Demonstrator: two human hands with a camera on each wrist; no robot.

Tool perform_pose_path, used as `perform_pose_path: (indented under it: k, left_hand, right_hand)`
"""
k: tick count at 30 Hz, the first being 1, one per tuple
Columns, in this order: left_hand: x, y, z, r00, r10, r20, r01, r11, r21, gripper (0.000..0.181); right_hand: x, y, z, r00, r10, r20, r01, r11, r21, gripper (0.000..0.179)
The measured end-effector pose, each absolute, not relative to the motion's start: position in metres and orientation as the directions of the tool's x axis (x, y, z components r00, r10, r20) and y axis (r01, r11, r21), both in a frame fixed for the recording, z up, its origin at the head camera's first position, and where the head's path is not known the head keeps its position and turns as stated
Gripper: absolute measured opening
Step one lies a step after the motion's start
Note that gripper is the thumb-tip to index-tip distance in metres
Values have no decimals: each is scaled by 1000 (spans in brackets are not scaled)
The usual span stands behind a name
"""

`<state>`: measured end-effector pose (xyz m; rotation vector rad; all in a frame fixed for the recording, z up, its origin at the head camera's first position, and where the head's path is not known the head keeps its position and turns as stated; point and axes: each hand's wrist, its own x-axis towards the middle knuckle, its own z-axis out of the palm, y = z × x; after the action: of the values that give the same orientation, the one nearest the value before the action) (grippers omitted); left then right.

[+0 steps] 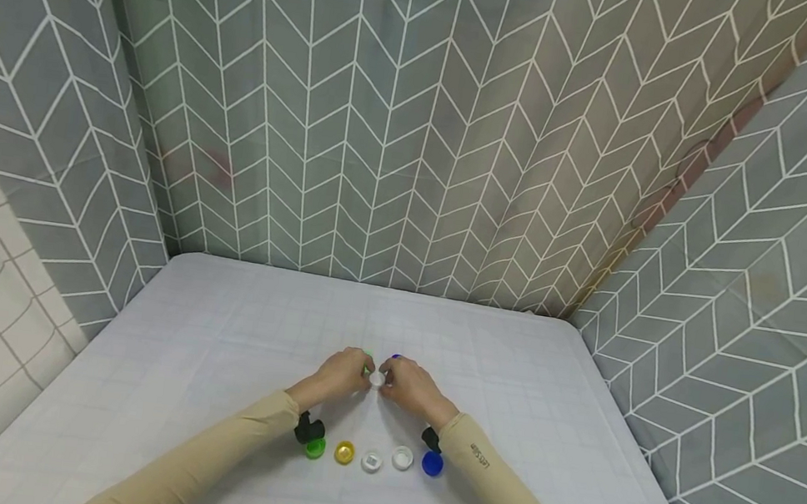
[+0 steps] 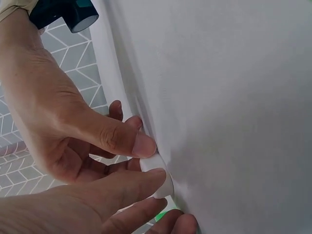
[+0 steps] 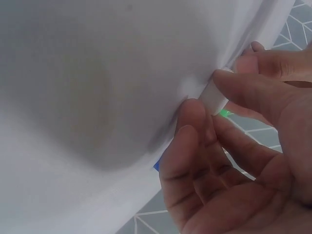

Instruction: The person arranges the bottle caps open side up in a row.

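Evidently pinched between both hands, just below centre in the head view: a small white piece. Gripped from the left by the left hand, thumb and fingers curled in close against one side; gripped from the right by the right hand, likewise bent, with only a narrow gap between thumb and forefinger, filled by the same piece. Seen again below centre in the left wrist view, with digits of both hands on the white surface, and right of centre in the right wrist view. Perhaps touching the white tablecloth, perhaps just off it; hard to tell behind so many fingers. Peeking out beyond the left fingers, a bit of green; beyond the right ones, a bit of blue. Lined up lower in the head view, from left to right and well apart from the white piece: a green cap beside a black wrist camera, a yellow cap, two white caps and a blue cap. Reaching in from the bottom edge, beige sleeves. Hanging across the top, grey chevron fabric.
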<state>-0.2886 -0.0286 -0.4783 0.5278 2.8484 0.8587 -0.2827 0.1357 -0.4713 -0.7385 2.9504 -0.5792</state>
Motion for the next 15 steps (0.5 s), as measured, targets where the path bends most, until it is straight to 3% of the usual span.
perform_pose_path:
  k: [15]
  left_hand:
    - [-287, -26, -479, -928, 372, 25, 327, 780, 534, 29]
  right_hand:
    - [-280, 136, -472, -885, -462, 55, -447, 814, -371, 28]
